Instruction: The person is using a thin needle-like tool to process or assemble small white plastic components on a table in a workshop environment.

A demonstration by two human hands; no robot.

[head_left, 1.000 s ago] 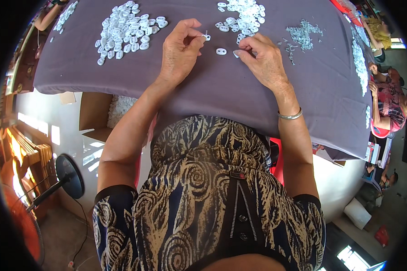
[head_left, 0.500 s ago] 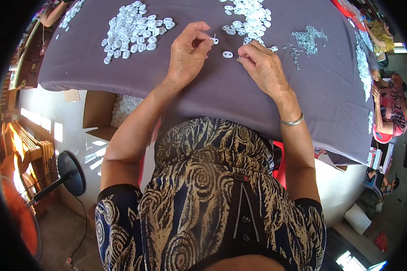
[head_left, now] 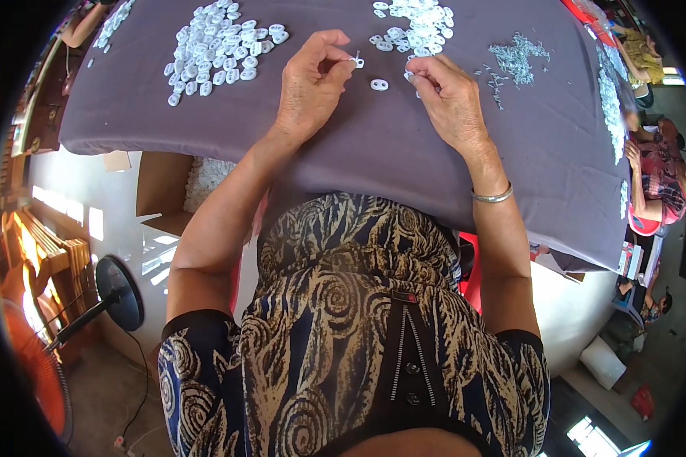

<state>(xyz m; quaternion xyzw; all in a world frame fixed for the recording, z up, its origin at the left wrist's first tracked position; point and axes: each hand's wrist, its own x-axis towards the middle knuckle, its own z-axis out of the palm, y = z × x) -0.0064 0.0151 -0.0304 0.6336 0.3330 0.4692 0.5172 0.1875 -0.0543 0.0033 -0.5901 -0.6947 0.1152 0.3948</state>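
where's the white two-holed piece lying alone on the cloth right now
In the head view, the white piece lies near the top, between the left hand and right hand, below a pile of white pieces.

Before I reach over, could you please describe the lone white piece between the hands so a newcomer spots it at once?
On the purple-grey tablecloth, find the gap between the left hand and the right hand. There, on the person's side of a white heap, lies a small oval white piece with two dark holes. Unlike the heaped ones, it lies alone.
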